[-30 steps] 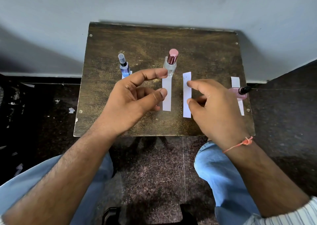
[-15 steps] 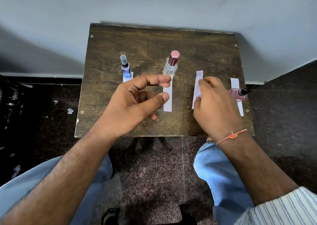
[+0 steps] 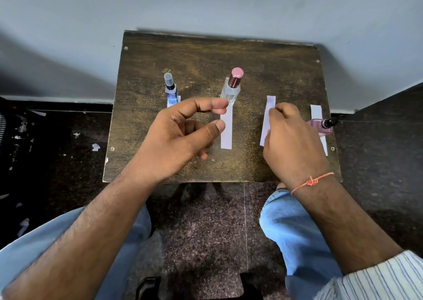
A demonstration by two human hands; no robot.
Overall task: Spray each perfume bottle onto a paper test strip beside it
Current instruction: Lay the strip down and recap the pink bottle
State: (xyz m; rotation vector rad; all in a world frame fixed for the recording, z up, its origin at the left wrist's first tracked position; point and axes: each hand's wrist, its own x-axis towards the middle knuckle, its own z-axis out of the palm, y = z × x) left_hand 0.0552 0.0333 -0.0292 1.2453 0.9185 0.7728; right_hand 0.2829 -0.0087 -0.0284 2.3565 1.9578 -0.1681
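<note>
Soft daylight, wide-angle edge distortion

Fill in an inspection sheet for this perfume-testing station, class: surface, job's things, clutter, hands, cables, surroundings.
Surface: scuffed dark wooden table.
Job's things: blue bottle and pink-capped bottle upright; pink bottle lying on its strip; middle strip flat.
Clutter: nothing seen on the table.
Hands: left hand curved, empty; right hand pinches a loose strip.
Cables: nothing seen.
Surroundings: grey wall; paper scraps on the floor.
</note>
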